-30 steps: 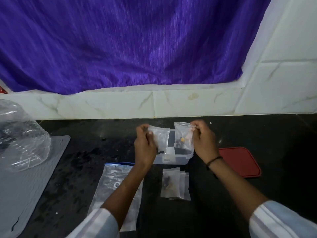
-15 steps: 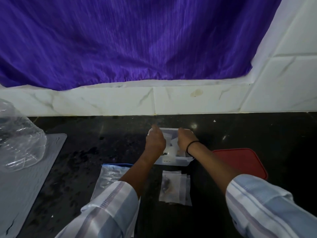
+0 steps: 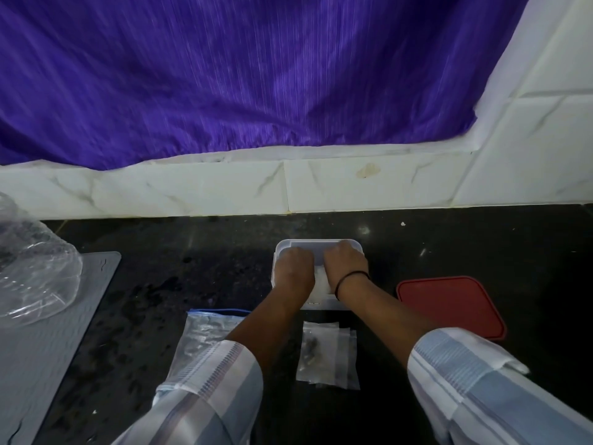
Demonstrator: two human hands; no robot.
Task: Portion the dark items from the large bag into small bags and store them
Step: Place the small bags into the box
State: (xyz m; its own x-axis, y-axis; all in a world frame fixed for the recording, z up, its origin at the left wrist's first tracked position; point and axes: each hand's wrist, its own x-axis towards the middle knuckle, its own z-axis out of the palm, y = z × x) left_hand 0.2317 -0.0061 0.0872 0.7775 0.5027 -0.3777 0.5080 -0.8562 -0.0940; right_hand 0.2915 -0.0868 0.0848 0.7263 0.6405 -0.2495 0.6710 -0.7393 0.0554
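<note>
Left hand [image 3: 293, 268] and right hand [image 3: 345, 263] reach down into upright container [image 3: 319, 243].

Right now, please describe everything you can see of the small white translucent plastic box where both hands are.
The small white translucent plastic box is rectangular with rounded corners and looks like thin, slightly frosted plastic. It stands upright and open, without a lid, on the dark speckled countertop. The left hand and the right hand both reach down into it, knuckles up, hiding most of the inside. Something pale shows between the wrists. A small dark mark sits on its near wall.
</note>
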